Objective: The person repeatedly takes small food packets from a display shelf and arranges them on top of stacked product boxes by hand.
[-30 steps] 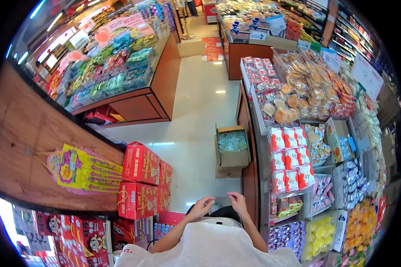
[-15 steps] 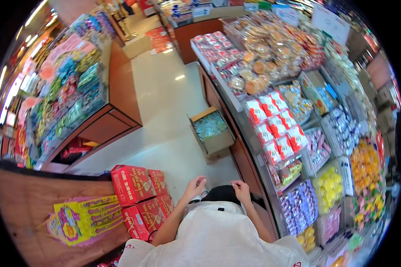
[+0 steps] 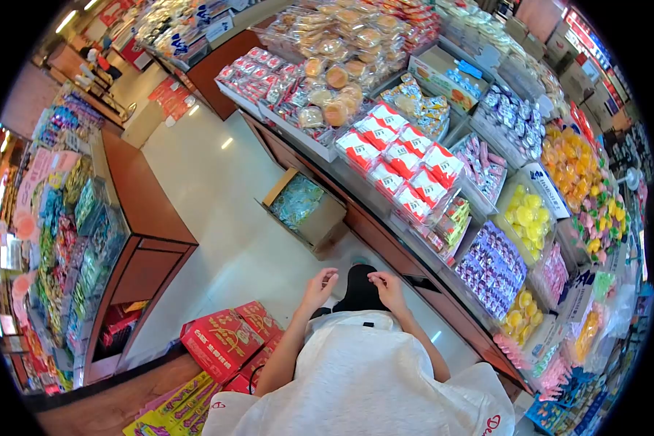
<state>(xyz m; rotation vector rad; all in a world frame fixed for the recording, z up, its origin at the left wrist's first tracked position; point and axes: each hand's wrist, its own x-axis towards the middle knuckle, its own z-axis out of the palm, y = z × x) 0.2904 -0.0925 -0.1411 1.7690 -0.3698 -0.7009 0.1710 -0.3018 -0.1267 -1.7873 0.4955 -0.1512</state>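
My left hand (image 3: 320,288) hovers in front of my white shirt (image 3: 363,363), fingers loosely bent and nothing in them. Level with it, my right hand (image 3: 387,288) is also free, its fingers slightly apart. Below and between the two shows a dark-clad leg (image 3: 360,287). Neither hand touches any goods. Ahead on the floor stands an open cardboard box (image 3: 320,224) filled with small wrapped pieces. On the counter to the right, a clear-lidded stack of red-and-white packs (image 3: 400,160) lies closest to my right hand.
Sweets in trays cover the right counter, among them purple packets (image 3: 493,269) and yellow candies (image 3: 527,214). Red gift boxes (image 3: 225,341) stand low at left by yellow packaging (image 3: 174,410). Another display counter (image 3: 142,272) borders the aisle floor (image 3: 196,163) on the left.
My view has turned to the right, so the counters and floor box have shifted left in the picture. Both hands stay raised before my body and hold nothing.
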